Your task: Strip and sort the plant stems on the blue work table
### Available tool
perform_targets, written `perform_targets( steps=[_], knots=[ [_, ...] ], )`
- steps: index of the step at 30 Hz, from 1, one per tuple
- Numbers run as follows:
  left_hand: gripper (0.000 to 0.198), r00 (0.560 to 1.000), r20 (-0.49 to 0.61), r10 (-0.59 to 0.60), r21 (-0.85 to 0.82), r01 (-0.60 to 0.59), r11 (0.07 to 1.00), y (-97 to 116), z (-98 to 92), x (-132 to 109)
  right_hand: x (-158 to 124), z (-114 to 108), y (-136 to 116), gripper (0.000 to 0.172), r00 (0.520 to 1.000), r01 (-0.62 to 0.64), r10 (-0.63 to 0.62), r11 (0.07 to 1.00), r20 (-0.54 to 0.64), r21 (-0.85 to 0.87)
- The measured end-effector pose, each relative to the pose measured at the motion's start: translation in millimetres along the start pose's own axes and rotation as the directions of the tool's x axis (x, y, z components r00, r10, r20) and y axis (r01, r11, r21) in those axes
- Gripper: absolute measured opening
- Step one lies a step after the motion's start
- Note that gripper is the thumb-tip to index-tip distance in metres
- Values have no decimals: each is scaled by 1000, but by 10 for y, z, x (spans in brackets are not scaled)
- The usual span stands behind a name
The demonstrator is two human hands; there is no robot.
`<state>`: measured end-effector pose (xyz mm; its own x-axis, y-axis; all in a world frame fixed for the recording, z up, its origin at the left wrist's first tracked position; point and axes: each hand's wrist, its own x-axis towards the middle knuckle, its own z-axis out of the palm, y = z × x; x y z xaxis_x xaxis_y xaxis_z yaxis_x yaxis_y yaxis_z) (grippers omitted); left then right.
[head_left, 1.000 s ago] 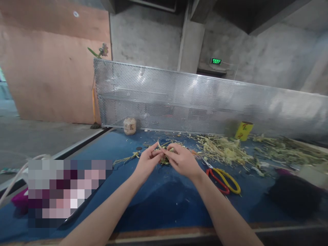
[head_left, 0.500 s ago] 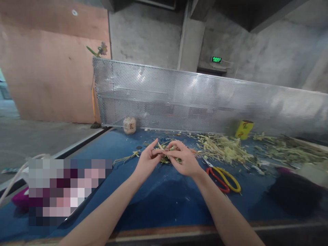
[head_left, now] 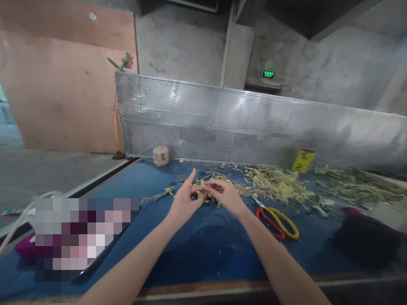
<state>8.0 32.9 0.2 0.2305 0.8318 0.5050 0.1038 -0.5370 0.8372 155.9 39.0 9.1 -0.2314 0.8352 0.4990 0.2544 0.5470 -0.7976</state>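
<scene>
My left hand (head_left: 185,201) and my right hand (head_left: 227,197) meet above the middle of the blue table. Between their fingertips is a small, pale plant piece (head_left: 204,185), mostly hidden by the fingers. The left thumb and fingers are closed towards it, while one left digit points up. My right fingers pinch from the other side. Under and behind the hands lies a heap of yellow-green plant scraps (head_left: 216,203). Scissors with one red and one yellow handle (head_left: 286,222) rest right of my right hand. A thin plant sprig (head_left: 159,195) lies left of my left hand.
Shredded plant strips (head_left: 280,184) spread to the right, before a yellow container (head_left: 303,161). A whitish, clear-sided jar (head_left: 161,156) stands by the perforated metal panel (head_left: 197,114). A dark bundle (head_left: 365,239) lies far right; a blurred-out object (head_left: 85,233) occupies the left.
Both hands have shifted slightly and turned; the right fingers now bend further over the plant piece, and the left palm is lower. The surrounding things have stayed put.
</scene>
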Motion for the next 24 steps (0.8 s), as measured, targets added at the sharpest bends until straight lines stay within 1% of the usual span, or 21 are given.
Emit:
perform_targets(
  steps=[3, 5, 7, 11, 14, 18, 24],
  knots=[
    [80, 1000, -5, 15, 57, -14, 998, 12, -1, 2, 1, -27, -37, 22, 996, -76, 72, 995, 61, 68],
    [78, 1000, -5, 8, 100, -8, 995, 15, -7, 4, 0, -38, -60, 22, 990, -97, 86, 990, 108, 104],
    [76, 1000, -8, 4, 137, -3, 991, 17, -14, 5, -1, -40, -80, 22, 988, -101, 84, 985, 130, 136],
    [72, 999, -13, 37, 208, -34, 977, 32, -25, -1, 1, -19, -83, 22, 989, -110, 89, 976, 116, 190],
    [71, 998, -12, 59, 251, -54, 966, 51, -27, -9, 6, 3, -48, 23, 994, -97, 85, 980, 74, 173],
    [72, 998, -29, 64, 216, -56, 975, 61, -24, -17, 9, 20, 6, 22, 999, -39, 37, 996, 26, 84],
    [76, 999, -22, 39, 89, -37, 995, 29, -14, -3, -7, 30, 5, 20, 1000, 16, -16, 1000, 12, -26]
  ],
)
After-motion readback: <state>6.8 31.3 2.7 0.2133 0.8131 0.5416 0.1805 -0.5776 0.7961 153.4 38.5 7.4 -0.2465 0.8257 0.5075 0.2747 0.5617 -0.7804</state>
